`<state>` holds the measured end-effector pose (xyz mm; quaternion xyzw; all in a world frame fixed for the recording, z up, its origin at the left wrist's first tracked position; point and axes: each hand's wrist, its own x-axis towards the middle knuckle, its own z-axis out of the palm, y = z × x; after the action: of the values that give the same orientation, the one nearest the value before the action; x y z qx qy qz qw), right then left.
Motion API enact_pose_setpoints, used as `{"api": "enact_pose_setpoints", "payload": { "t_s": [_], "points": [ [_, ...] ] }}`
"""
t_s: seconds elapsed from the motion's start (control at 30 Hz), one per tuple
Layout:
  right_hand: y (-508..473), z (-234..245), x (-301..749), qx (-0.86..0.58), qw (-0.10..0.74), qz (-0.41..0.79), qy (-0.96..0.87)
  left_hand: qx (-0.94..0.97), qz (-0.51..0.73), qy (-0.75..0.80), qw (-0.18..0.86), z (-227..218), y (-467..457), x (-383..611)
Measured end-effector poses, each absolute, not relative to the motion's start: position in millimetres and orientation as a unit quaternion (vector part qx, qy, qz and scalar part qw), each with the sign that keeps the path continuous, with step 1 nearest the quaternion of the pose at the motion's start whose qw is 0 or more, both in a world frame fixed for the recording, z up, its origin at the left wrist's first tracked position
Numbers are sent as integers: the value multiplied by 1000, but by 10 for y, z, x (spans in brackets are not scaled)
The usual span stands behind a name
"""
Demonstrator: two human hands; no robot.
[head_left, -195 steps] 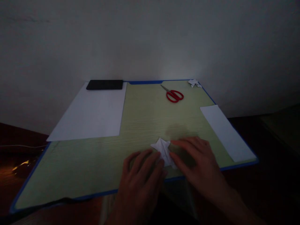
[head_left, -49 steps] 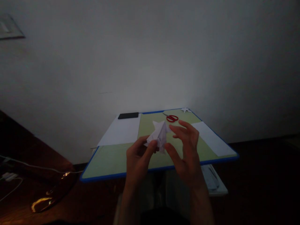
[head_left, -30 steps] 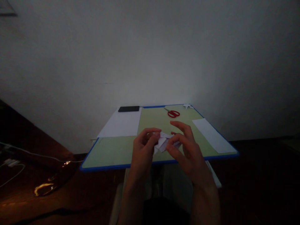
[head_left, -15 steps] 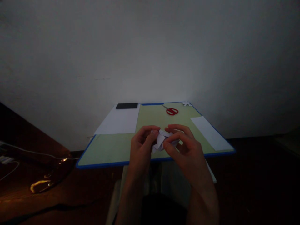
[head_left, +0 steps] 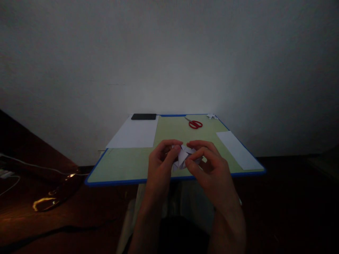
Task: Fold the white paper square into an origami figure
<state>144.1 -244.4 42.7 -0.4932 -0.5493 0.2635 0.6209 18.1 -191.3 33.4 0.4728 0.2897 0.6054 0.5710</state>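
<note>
Between my two hands is a folded white paper piece (head_left: 182,157) with several pointed flaps, held just above the table's near edge. My left hand (head_left: 162,164) pinches its left side, thumb on top and fingers curled behind. On the right side, my right hand (head_left: 210,165) grips it between thumb and index finger, with the other fingers bent around the back. The fingers cover parts of the paper, so its full shape is hidden.
The light-green table (head_left: 124,165) has a blue rim. Red-handled scissors (head_left: 195,124) lie near its far side. A dark flat phone-like object (head_left: 143,116) rests on a white sheet (head_left: 135,132) at left. At right are a paper strip (head_left: 238,150) and a small folded paper (head_left: 212,116).
Both hands keep their hold on the folded paper, and the fingers have shifted only slightly. The view has tilted a little.
</note>
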Motion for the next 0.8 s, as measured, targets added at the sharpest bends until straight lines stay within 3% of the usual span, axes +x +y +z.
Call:
{"api": "enact_pose_setpoints", "payload": {
  "t_s": [0.8],
  "points": [
    [-2412,429,1431,-511,601,256,-559,486,601,302,558,335,-1910,182]
  ]
}}
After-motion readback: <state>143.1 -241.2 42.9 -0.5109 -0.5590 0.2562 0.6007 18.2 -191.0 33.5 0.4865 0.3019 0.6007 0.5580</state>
